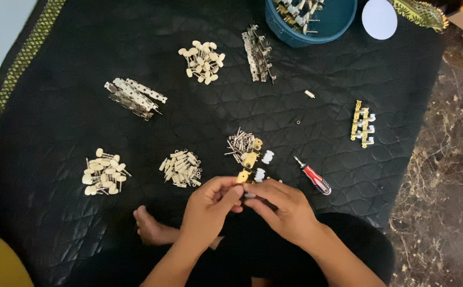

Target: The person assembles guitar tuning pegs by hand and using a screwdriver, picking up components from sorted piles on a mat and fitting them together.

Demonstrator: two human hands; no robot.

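Black quilted cloth [82, 223] is covering the floor where the person is sitting, with brown marbled stone [444, 175] showing at the right edge and a bare foot [149, 226] resting on the cloth near the lap. Parts are lying sorted by kind, seemingly so each sort is easy to reach: two piles of cream knobbed pegs [202, 61] [102, 172], a smaller heap of cream shafts [181, 168], two stacks of silvery metal plates [134, 98] [258, 53], and a cluster of small screws or pins [241, 143] just above the hands.

Both hands are meeting close to the body, just under the camera. The left hand [210, 204] is curling, thumb and forefinger pinching the lower end of a brass tuner strip [250, 162], which is fitted with white knobs and reaching up toward the screws. The right hand [284, 207] is closing its fingertips on a small grey piece at that same end; what the piece is I cannot tell. Holding the strip between both hands looks like a way of steadying it for fine fingerwork.

A red-handled screwdriver [314, 178] is lying just beside the right hand. A finished-looking brass strip with white knobs [363, 124] is lying well apart to the right, and a teal bowl [311, 21] at the top is holding more of them, beside a white disc [379, 18]. A tiny ring [299, 121] and a small white peg [309, 94] are lying loose between.
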